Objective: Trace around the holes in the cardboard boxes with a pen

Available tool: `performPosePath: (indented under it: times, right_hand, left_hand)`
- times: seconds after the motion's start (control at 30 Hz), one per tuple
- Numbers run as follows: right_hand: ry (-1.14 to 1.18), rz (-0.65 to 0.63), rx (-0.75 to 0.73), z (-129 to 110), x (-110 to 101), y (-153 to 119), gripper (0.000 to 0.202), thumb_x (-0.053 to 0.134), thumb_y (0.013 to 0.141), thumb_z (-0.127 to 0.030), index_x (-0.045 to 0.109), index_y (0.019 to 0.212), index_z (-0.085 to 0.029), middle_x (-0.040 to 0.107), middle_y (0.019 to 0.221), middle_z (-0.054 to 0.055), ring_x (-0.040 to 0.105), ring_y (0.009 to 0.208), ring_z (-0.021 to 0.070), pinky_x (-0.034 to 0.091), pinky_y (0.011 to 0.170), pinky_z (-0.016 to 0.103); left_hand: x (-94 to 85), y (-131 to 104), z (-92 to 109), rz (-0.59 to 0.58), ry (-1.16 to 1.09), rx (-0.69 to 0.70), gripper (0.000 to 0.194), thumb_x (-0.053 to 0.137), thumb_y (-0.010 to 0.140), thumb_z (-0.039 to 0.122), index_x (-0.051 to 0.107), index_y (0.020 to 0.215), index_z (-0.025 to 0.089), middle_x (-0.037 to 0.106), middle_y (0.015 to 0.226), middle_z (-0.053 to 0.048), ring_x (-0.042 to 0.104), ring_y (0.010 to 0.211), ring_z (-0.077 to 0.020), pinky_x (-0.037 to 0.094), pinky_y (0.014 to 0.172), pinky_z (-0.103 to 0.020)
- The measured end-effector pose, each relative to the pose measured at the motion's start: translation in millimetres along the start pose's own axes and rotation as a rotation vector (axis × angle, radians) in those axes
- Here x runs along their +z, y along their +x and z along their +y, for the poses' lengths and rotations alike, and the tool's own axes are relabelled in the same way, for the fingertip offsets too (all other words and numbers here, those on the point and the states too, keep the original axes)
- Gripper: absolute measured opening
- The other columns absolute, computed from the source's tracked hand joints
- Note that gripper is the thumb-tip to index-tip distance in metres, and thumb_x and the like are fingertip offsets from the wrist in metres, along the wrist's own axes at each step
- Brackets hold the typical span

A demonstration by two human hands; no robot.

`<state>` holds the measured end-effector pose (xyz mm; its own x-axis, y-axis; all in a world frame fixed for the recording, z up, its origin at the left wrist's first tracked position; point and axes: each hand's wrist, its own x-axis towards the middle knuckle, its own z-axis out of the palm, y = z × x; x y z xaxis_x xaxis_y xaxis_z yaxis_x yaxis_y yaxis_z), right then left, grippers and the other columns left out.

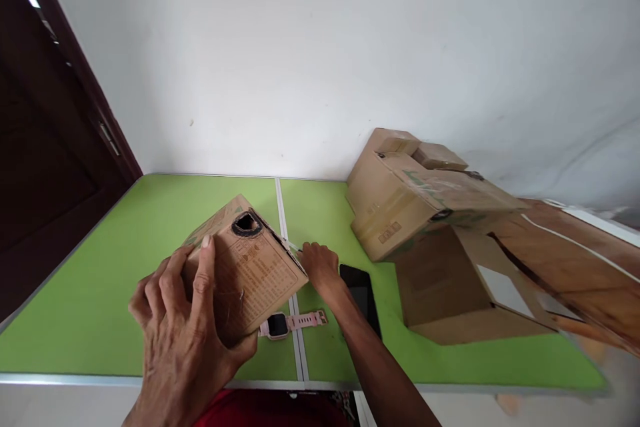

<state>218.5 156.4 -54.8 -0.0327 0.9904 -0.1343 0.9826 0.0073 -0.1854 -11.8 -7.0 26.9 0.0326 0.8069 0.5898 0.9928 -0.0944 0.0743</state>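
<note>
A small brown cardboard box (265,287) with printed text and a dark-rimmed hole near its top corner is held tilted above the green table (100,267). My left hand (185,313) grips it from the left, fingers over one side and thumb below. At the box's right edge, my right hand (319,263) is closed around a thin, pale, blade-like tool (293,246) whose handle is hidden in the fist. The tool's tip meets the box's edge seam. Below the box lies a smartwatch (278,325) with a pink strap, partly covered by it.
A black phone or tablet (361,290) lies under my right forearm. Several cardboard boxes are stacked at the right, including a large taped box (390,213) and an open box (445,280). A white wall (320,67) stands behind; a dark door (45,127) is at left.
</note>
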Motion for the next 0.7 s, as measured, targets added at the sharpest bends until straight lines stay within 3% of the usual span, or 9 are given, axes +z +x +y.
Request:
performPosePath:
  times: [0.1,0.17,0.27,0.37,0.53,0.7]
  right_hand:
    - [0.017,0.089,0.031,7,-5,-29,0.027,0.072,0.113,-0.036,0.074,0.134,-0.018,0.075,0.139,0.011,0.073,0.129,0.0294,0.063,0.109,0.05]
    - [0.025,0.132,0.13,17,-6,-53,0.027,0.064,0.116,-0.033,0.072,0.135,-0.016,0.073,0.142,0.017,0.069,0.135,0.0312,0.059,0.11,0.045]
    - [0.031,0.166,0.388,36,0,-89,0.051,0.068,0.112,-0.048,0.066,0.137,-0.004,0.065,0.145,0.034,0.062,0.14,0.0442,0.056,0.109,0.051]
    - [0.072,0.11,0.568,48,13,-112,0.078,0.079,0.099,-0.064,0.064,0.136,0.002,0.064,0.139,0.041,0.06,0.139,0.0555,0.058,0.101,0.062]
    - [0.193,0.059,0.612,59,24,-109,0.074,0.08,0.098,-0.053,0.062,0.143,0.003,0.063,0.148,0.039,0.059,0.147,0.0518,0.058,0.107,0.057]
    - [0.381,0.047,0.622,89,24,-104,0.085,0.094,0.077,-0.049,0.066,0.137,0.004,0.073,0.136,0.041,0.073,0.131,0.0531,0.059,0.105,0.053]
  left_hand:
    - [0.2,0,3,-0.015,0.016,0.004,0.131,0.087,0.077,0.043,0.014,0.182,0.017,0.045,0.159,-0.033,0.054,0.129,-0.0567,0.043,0.109,-0.076]
    - [0.4,-1,5,-0.022,0.015,0.006,0.131,0.087,0.076,0.043,0.014,0.181,0.017,0.044,0.16,-0.033,0.053,0.13,-0.0582,0.043,0.11,-0.078]
    - [0.4,-1,8,-0.018,0.005,0.006,0.129,0.089,0.076,0.046,0.018,0.18,0.017,0.043,0.161,-0.034,0.053,0.134,-0.0598,0.042,0.111,-0.079]
    - [-0.1,0,8,-0.022,-0.003,-0.015,0.127,0.09,0.078,0.055,0.023,0.179,0.016,0.042,0.164,-0.035,0.051,0.138,-0.0612,0.041,0.113,-0.079]
    - [-2.2,1,6,-0.047,-0.03,-0.014,0.126,0.089,0.081,0.058,0.025,0.18,0.011,0.041,0.165,-0.037,0.048,0.142,-0.0641,0.043,0.114,-0.081]
    - [-2.9,2,5,-0.044,-0.038,-0.014,0.13,0.089,0.08,0.056,0.022,0.182,0.01,0.042,0.163,-0.038,0.05,0.14,-0.0662,0.043,0.112,-0.084]
